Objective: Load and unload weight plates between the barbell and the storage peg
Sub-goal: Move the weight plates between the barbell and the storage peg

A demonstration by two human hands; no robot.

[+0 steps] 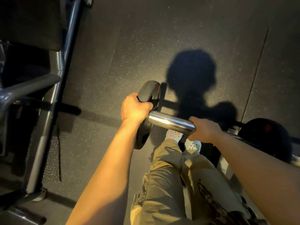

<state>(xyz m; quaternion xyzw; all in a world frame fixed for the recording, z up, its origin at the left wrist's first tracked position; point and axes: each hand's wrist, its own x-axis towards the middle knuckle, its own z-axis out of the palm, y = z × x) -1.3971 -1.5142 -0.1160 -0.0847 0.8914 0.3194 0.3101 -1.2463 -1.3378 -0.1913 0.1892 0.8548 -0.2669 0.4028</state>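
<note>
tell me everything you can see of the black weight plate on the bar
The weight plate is a black disc, matte and rubber-like, with a red mark near its upper rim and grip openings cut through it. It stands on edge, seen nearly edge-on, threaded on the chrome barbell sleeve at the sleeve's inner end. The left hand grips its rim, fingers curled through an opening. The right hand holds the sleeve's outer end, not the plate. Its lower edge hangs above the speckled floor.
</note>
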